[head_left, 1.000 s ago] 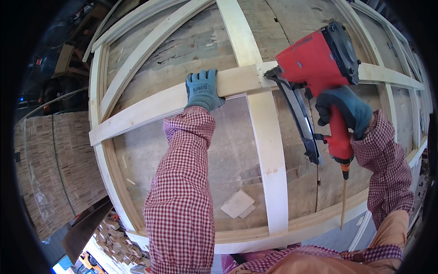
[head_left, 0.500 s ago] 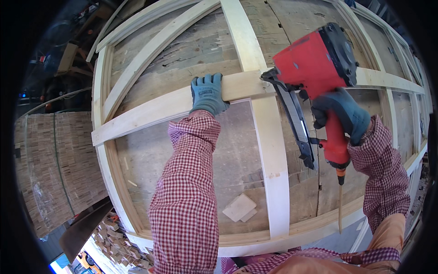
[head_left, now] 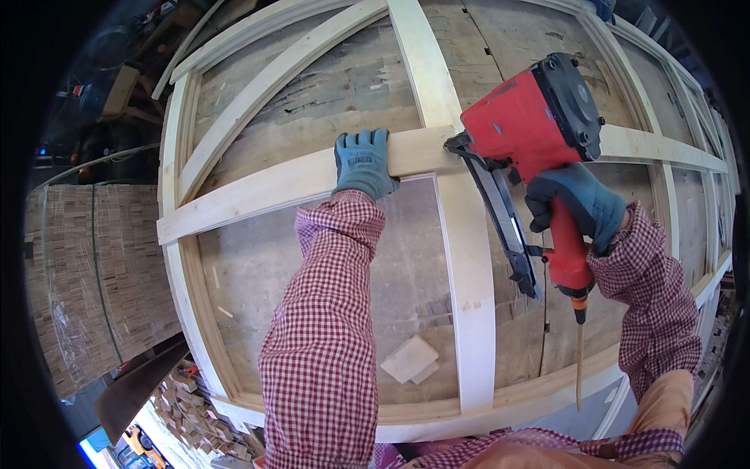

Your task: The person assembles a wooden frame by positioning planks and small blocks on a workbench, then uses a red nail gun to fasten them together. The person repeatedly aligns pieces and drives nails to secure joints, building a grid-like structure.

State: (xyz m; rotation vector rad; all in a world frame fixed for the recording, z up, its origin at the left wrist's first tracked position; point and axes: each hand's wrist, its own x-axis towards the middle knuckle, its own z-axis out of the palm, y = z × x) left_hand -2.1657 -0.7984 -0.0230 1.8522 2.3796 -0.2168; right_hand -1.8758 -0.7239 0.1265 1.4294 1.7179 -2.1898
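Observation:
My left hand (head_left: 365, 164), in a blue-grey work glove, is closed over a pale wooden crossbar (head_left: 258, 195) and presses it against the frame. My gloved right hand (head_left: 582, 205) wraps round the handle of a red and black nail gun (head_left: 519, 129). The gun's nose touches the joint where the crossbar meets a wide upright board (head_left: 466, 297). A long black magazine (head_left: 504, 227) slants down from the nose, and an air hose (head_left: 580, 359) hangs from the handle's lower end.
Under the slats lies a worn plywood surface (head_left: 328, 273). Two small wood blocks (head_left: 410, 359) rest on it near the front. A diagonal brace (head_left: 266, 90) spans the far left bay. Wrapped stacked lumber (head_left: 101, 273) stands at left, above a heap of wood offcuts (head_left: 195, 410).
The nail gun has shifted slightly left and down, its nose staying at the joint. My left hand sits slightly farther right in the picture, still on the crossbar.

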